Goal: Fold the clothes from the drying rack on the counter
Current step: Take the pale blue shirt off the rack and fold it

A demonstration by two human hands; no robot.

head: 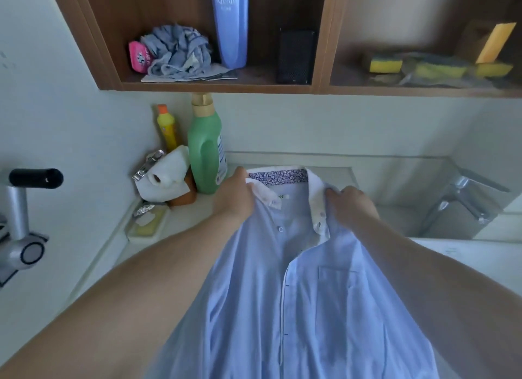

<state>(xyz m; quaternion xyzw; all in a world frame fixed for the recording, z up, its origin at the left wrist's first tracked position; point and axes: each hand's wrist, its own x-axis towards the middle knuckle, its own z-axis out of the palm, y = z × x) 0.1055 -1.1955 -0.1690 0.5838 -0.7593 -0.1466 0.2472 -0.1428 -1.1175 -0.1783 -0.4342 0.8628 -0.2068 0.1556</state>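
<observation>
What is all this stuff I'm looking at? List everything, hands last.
shirt: one, light blue with white collar, held up over the counter
green bottle: one, counter corner
yellow bottle: one, orange cap, behind the paper roll
paper roll: one, white, left of green bottle
tap: one, chrome, right
blue bottle: one, shelf
grey cloth: one, crumpled, shelf
pink packet: one, shelf
black box: one, shelf
sponges: several, yellow, right shelf
left hand: grips collar
right hand: grips collar

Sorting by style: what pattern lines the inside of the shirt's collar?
Small white floral print on purple-blue, on the collar lining; head view.
</observation>
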